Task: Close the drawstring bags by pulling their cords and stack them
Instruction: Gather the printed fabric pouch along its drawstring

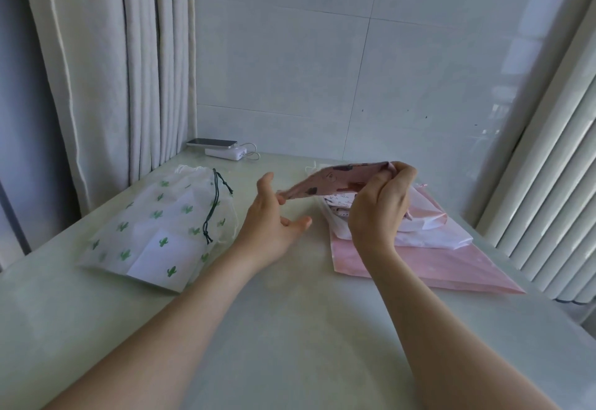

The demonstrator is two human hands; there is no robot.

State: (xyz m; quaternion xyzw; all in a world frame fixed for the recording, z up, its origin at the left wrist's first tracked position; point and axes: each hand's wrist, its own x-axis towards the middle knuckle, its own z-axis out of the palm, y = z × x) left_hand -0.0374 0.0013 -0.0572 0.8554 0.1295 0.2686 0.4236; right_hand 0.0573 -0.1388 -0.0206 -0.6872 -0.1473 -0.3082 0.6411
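Observation:
My right hand (379,203) pinches the top edge of a small pink patterned drawstring bag (338,179) and holds it lifted above a pile of bags. My left hand (274,219) is spread with straight fingers and raised thumb at the bag's left corner, touching it without a clear grip. Under the lifted bag lie white bags (429,232) on a large plain pink bag (451,267). To the left, a translucent white bag with green cactus prints (154,235) lies flat on the table, its dark green cord (213,206) trailing across it.
A phone (211,142) rests on a white power bank (225,153) with a cable at the table's back edge. Curtains (96,71) hang at the left, a white radiator (554,184) stands at the right, and a tiled wall is behind.

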